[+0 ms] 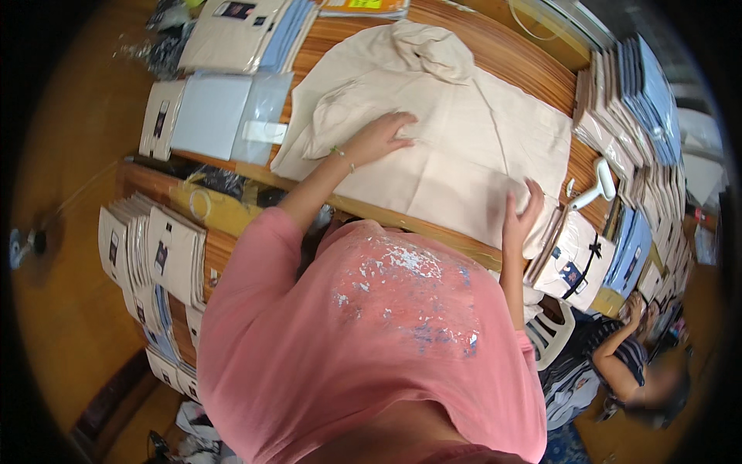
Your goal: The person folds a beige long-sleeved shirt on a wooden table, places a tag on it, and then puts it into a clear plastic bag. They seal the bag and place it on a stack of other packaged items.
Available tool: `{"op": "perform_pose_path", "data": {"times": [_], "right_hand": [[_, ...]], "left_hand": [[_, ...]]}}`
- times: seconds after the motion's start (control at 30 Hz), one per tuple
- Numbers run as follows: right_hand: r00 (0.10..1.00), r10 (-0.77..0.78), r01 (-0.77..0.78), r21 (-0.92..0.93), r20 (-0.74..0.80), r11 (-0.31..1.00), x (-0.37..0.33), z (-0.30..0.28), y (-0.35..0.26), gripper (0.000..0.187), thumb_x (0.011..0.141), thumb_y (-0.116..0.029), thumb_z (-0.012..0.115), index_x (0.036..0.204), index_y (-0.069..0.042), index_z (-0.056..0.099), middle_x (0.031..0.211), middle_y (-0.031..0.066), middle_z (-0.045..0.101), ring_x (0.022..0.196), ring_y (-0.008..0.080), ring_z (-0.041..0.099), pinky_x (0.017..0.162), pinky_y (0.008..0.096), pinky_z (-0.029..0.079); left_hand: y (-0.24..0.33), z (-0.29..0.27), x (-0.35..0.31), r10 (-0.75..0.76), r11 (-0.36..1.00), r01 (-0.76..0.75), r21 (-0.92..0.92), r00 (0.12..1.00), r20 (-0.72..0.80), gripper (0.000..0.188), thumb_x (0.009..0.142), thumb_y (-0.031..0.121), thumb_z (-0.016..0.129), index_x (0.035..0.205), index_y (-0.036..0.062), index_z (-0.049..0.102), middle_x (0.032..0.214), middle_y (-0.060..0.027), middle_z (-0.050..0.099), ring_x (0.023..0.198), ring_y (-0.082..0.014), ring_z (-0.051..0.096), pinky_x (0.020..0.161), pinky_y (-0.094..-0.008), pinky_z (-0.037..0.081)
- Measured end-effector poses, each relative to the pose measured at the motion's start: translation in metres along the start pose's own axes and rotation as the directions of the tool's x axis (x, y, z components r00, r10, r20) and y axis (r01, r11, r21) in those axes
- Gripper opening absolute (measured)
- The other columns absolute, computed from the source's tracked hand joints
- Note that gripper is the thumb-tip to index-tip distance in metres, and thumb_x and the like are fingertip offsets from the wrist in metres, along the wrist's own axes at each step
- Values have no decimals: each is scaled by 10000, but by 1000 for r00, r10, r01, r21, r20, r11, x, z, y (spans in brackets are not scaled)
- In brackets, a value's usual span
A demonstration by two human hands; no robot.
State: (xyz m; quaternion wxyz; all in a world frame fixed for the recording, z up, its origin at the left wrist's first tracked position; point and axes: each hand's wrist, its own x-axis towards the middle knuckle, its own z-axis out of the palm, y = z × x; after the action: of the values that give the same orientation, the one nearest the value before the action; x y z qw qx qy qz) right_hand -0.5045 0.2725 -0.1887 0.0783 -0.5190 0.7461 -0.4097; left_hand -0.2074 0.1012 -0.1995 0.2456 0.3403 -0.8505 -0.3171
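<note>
A cream garment lies spread over the wooden table in front of me, its far end bunched up like a collar or hood. My left hand rests on or just over its left half, fingers bent and apart. By the garment's near right edge is my right hand, thumb and fingers spread. Nothing shows in either hand. Some layers on the left look folded over. Whether the right fingertips touch the cloth, I cannot tell.
Bagged folded garments and a pale blue sheet lie at left. More stacks line the right, near a white handled tool. A packed garment with a black ribbon sits nearer. Another person works at lower right.
</note>
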Motion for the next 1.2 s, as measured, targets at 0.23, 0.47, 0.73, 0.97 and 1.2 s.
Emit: {"op": "perform_pose_path", "data": {"times": [0.23, 0.47, 0.73, 0.97, 1.2], "right_hand": [[678, -525, 148, 604, 515, 783, 19, 162, -177, 84, 800, -39, 563, 858, 20, 579, 947, 163, 527, 846, 325, 543, 750, 392, 447], [587, -309, 274, 176, 748, 946, 21, 272, -214, 437, 711, -163, 640, 1099, -36, 483, 969, 224, 598, 885, 357, 604, 761, 421, 477], [727, -578, 567, 152, 371, 810, 179, 124, -200, 323, 634, -38, 579, 930, -134, 666, 738, 77, 639, 740, 235, 615, 677, 359, 459], [769, -454, 458, 108, 450, 882, 96, -14, -127, 273, 574, 132, 517, 772, -36, 599, 816, 82, 633, 862, 264, 594, 807, 357, 416], [860, -240, 279, -22, 450, 960, -28, 7, -8, 230, 600, 90, 546, 763, -57, 614, 879, 40, 635, 939, 251, 572, 820, 367, 410]], "left_hand": [[-61, -77, -74, -538, 843, 421, -336, 671, -510, 135, 866, 88, 548, 990, 37, 554, 943, -77, 591, 860, -161, 567, 758, -280, 455], [-104, -43, -127, -447, 894, 376, -242, 753, -482, 283, 832, 140, 582, 1082, 29, 509, 1102, -136, 521, 1049, -257, 483, 883, -336, 389], [-84, -59, -107, -453, 831, 527, 177, 827, -332, 454, 677, 289, 752, 1020, 51, 573, 1098, -119, 510, 1017, -328, 466, 883, -401, 379], [-84, -76, -105, -464, 864, 487, 130, 869, -170, 328, 638, 109, 750, 932, 103, 604, 1063, -108, 517, 1018, -332, 473, 900, -394, 395], [-65, -84, -115, -413, 900, 414, 134, 910, -38, 365, 604, -112, 579, 892, 110, 610, 1190, -89, 465, 1148, -307, 412, 997, -375, 336]]}}
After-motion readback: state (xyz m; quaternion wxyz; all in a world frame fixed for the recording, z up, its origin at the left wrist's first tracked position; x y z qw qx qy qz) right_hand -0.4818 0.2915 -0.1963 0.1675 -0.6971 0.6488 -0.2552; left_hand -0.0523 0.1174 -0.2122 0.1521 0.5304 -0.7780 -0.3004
